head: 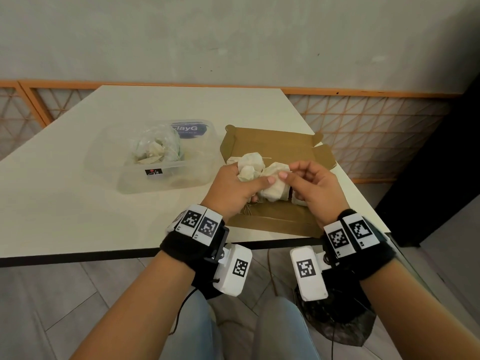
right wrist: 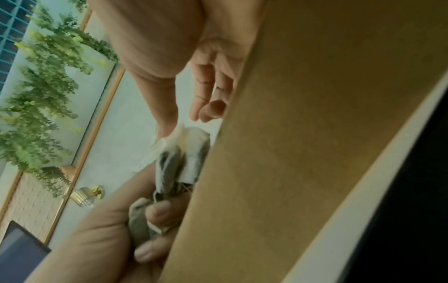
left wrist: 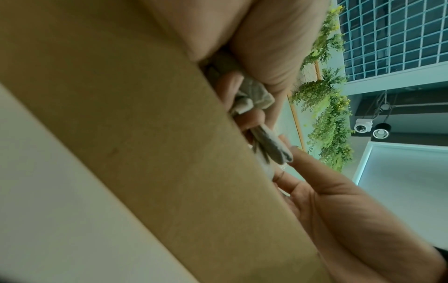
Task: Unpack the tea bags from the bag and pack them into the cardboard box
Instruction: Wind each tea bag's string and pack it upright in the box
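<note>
An open brown cardboard box lies flat on the white table, right of centre. Over it my left hand grips a bunch of pale tea bags; their strings hang below my palm. My right hand pinches the edge of one tea bag in that bunch between thumb and forefinger. The left wrist view shows the box wall, with tea bags behind it. In the right wrist view my thumb touches a tea bag. A clear plastic bag holds more tea bags.
The plastic bag sits in a clear plastic tub left of the box, beside a blue-labelled pack. The table's front edge runs just under my wrists. A dark bag lies on the floor by my knees. An orange lattice rail stands behind.
</note>
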### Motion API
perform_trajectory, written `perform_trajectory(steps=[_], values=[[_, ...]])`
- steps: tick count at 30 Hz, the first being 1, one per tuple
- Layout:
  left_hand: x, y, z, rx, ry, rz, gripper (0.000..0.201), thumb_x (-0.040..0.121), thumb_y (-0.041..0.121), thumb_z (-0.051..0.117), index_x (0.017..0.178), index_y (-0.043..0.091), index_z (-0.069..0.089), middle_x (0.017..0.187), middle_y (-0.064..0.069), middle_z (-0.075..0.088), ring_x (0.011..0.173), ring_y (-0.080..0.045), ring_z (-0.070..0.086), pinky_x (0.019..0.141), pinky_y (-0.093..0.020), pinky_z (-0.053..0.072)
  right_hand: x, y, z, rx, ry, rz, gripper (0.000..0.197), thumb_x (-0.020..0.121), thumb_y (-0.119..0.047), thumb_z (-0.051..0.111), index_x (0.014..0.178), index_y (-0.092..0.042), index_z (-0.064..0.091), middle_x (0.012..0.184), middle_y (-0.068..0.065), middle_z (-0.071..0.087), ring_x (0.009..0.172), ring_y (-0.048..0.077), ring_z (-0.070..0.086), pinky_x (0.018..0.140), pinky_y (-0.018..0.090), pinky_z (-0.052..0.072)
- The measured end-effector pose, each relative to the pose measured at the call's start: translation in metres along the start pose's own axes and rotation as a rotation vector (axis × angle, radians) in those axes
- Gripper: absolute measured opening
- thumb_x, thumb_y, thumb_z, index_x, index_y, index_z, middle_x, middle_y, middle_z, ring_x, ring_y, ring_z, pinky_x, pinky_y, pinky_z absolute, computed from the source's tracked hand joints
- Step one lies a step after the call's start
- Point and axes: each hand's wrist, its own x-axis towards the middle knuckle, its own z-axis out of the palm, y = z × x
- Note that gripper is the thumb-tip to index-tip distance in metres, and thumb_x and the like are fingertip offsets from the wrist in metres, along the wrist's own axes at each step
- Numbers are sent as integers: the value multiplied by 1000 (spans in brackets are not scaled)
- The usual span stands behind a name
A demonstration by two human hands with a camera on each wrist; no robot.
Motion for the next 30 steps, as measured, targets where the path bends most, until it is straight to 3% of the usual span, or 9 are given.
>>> perform_trajectory(steps=[2, 5, 8, 14, 18, 22, 25, 30], values=[[-1, 1, 0, -7, -26, -11, 16, 79, 12, 75, 90, 5, 66, 66, -2, 62, 42, -6, 48, 45, -19, 42, -1, -2, 1, 7, -12, 4, 7, 80, -14, 69, 81, -14, 62, 75, 7, 56, 53, 0, 46, 50, 11, 39], [-3, 5, 1, -49, -15, -24, 19, 81, 15, 73, 95, 4, 67, 66, -2, 61, 42, -6, 47, 44, -18, 40, -1, -2, 1, 19, 1, -2, 13, 81, -14, 68, 72, -15, 59, 66, 4, 49, 49, 5, 39, 46, 16, 36], [-4, 8, 1, -115, 8, -37, 6, 83, 14, 70, 85, 11, 65, 55, 6, 59, 40, -5, 46, 40, -15, 37, -1, -2, 0, 46, 38, 2, 16, 84, -11, 65, 71, -16, 56, 60, 0, 50, 46, 6, 39, 42, 17, 35], [-2, 7, 1, -152, 75, -43, 9, 84, 14, 69, 81, 14, 61, 49, 9, 57, 40, -3, 49, 40, -14, 38, 0, 0, 1, -6, 203, -39, 19, 89, -14, 59, 72, -18, 51, 60, -2, 50, 48, 4, 44, 48, 18, 41], [-1, 5, 0, -138, 124, -11, 11, 83, 17, 71, 77, 15, 62, 55, 0, 57, 44, -7, 50, 41, -15, 37, 2, 1, -1, 5, 369, -60, 23, 90, -18, 56, 70, -21, 45, 61, 0, 49, 50, 7, 46, 54, 25, 41], [1, 3, 0, -127, 181, 32, 16, 86, 21, 68, 73, 16, 61, 60, -8, 56, 50, -11, 50, 44, -16, 36, 2, 3, -1, -47, 454, -61, 19, 81, -33, 52, 69, -25, 41, 70, 4, 45, 66, 20, 45, 66, 37, 40], [1, 2, 0, -123, 194, 43, 16, 87, 22, 66, 73, 17, 60, 61, -7, 56, 52, -11, 51, 45, -17, 37, 1, 4, -1, -95, 411, -47, 19, 84, -31, 51, 69, -23, 42, 68, 3, 45, 65, 19, 45, 66, 37, 41], [-3, 5, 3, -91, 77, 21, 8, 87, 15, 66, 81, 15, 62, 59, -7, 55, 47, -5, 52, 43, -12, 39, -2, 1, 4, -94, 8, -53, 25, 92, -12, 55, 68, -12, 46, 59, 6, 52, 47, 6, 52, 50, 17, 44]])
